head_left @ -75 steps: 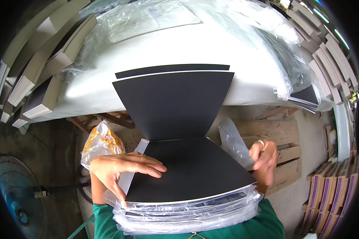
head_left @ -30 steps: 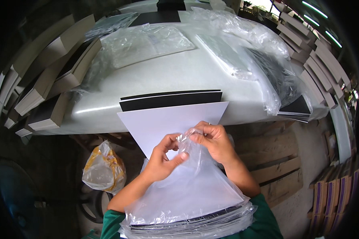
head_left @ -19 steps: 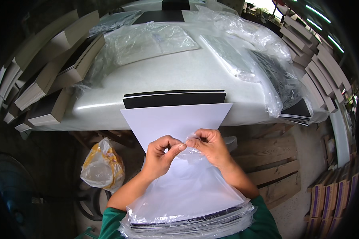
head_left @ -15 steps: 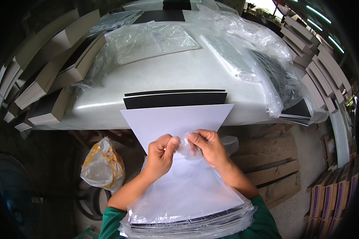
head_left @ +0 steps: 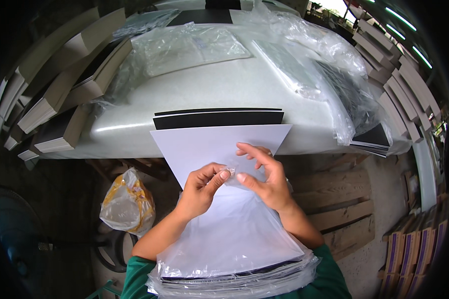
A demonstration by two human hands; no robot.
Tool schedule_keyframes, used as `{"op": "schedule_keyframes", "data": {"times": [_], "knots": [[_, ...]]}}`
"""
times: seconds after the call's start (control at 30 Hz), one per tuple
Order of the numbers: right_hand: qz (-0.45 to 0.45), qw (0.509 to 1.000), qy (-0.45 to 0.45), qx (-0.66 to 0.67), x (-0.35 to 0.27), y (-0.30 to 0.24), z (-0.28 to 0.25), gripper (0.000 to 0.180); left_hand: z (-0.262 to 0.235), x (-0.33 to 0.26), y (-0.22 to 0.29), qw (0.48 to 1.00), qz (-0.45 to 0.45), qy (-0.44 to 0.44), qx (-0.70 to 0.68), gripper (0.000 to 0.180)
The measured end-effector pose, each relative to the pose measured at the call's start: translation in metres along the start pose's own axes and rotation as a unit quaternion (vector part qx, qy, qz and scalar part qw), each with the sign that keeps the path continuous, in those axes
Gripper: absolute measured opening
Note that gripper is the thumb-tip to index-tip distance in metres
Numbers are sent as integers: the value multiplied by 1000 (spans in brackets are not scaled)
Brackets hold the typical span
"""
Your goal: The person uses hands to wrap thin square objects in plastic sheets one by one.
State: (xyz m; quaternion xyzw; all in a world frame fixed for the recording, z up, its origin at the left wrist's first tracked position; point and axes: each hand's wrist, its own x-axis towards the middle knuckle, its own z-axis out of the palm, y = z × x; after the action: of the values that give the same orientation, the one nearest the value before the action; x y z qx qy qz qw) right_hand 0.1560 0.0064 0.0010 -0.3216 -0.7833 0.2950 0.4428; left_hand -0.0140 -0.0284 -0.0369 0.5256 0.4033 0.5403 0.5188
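Note:
Between its thumb and fingers, my left hand (head_left: 198, 193) pinches a bunched bit of clear plastic film at the mouth of a clear plastic bag (head_left: 229, 236). My right hand (head_left: 270, 185) is open, its thumb and fingers spread just right of the pinched film. Whether its thumb touches the film I cannot tell. Beneath both hands, the bag lies over white sheet material on a stack toward my body, with dark board edges at its near end. A white board (head_left: 199, 144) leans beyond my hands, in front of black boards (head_left: 219, 119) at the table edge.
Thick board stacks (head_left: 57, 130) stand on the left of the pale covered table (head_left: 119, 133); more boards (head_left: 401, 97) are on the right. Clear plastic packages (head_left: 199, 50) lie toward the back. Below are a knotted plastic bag (head_left: 128, 202), a wooden pallet (head_left: 341, 199) and stacked cartons (head_left: 409, 249).
My right hand has let go of the clear film and spread its fingers, moving slightly right. My left hand has shifted a little and still pinches the film.

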Motion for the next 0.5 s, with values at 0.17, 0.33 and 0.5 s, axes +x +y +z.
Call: {"op": "schedule_keyframes", "data": {"times": [0.17, 0.33, 0.5], "knots": [[140, 965, -26, 222, -5, 21, 7, 17, 1, -4, 6, 997, -50, -61, -6, 12], [180, 923, -24, 339, -5, 15, 14, 14, -3, -2, 1, 988, 55, -82, 122, 15], [167, 931, -28, 325, -9, 16, 21, 15, 8, -1, 4, 998, 65, -4, 13, 15]]}}
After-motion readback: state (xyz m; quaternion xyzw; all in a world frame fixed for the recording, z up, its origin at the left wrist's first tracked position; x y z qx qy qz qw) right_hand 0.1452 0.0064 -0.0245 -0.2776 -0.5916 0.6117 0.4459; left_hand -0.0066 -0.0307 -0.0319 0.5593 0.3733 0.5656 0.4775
